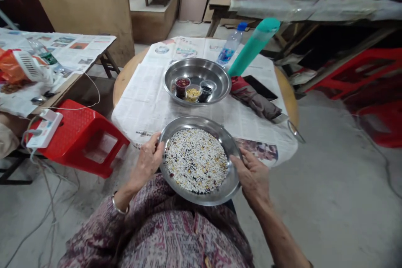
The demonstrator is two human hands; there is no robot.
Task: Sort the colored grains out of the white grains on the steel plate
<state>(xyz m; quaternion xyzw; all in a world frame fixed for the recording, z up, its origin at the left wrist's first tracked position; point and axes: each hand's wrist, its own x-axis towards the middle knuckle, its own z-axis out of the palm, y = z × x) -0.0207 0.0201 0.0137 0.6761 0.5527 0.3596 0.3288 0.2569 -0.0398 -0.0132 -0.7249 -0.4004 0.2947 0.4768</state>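
Fingers (159,150) of the left hand (147,161) and right hand (253,176) grip a dish (201,199) of grains (196,159); beyond, a basin (201,66) holds three cups (192,94). Newspaper (146,92) drapes the counter (126,74).

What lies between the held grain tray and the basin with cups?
In the head view, only a narrow strip of newspaper shows between the grain tray and the basin.

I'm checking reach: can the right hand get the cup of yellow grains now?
Probably not directly: the right hand grips the front pan. Otherwise, nothing seems to block the cup of yellow grains in the back bowl.
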